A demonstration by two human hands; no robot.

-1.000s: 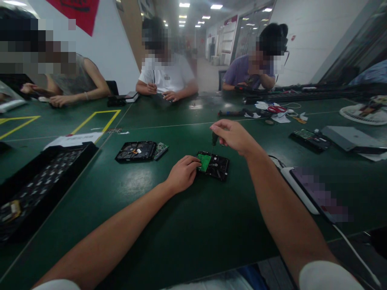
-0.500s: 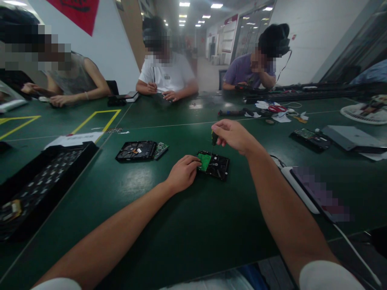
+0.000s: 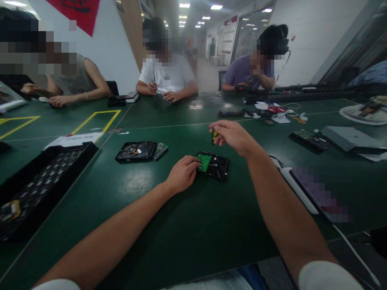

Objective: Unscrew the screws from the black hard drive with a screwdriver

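Note:
A black hard drive [image 3: 219, 167] with a green circuit board [image 3: 204, 162] on its left part lies flat on the table in front of me. At its left edge, the fingers of my left hand [image 3: 183, 173] are closed, gripping the drive. My right hand [image 3: 232, 135] is above it, with its fingers around the yellow-and-black handle of a screwdriver [image 3: 214, 137]. The thin shaft points straight down, and its tip meets the drive near the board's right edge. Whether the tip sits in a screw is too small to tell.
On the left lie another opened hard drive [image 3: 136, 151], a loose circuit board [image 3: 161, 150] and a long black tray [image 3: 39, 181]. To the right are a third drive [image 3: 310, 139], a grey box [image 3: 352, 137] and a white device [image 3: 299, 189] with a cable. Several people sit opposite.
The fingers of my right hand have shifted around the screwdriver's handle, and more of its yellow shows. My left hand and the hard drive stay in place.

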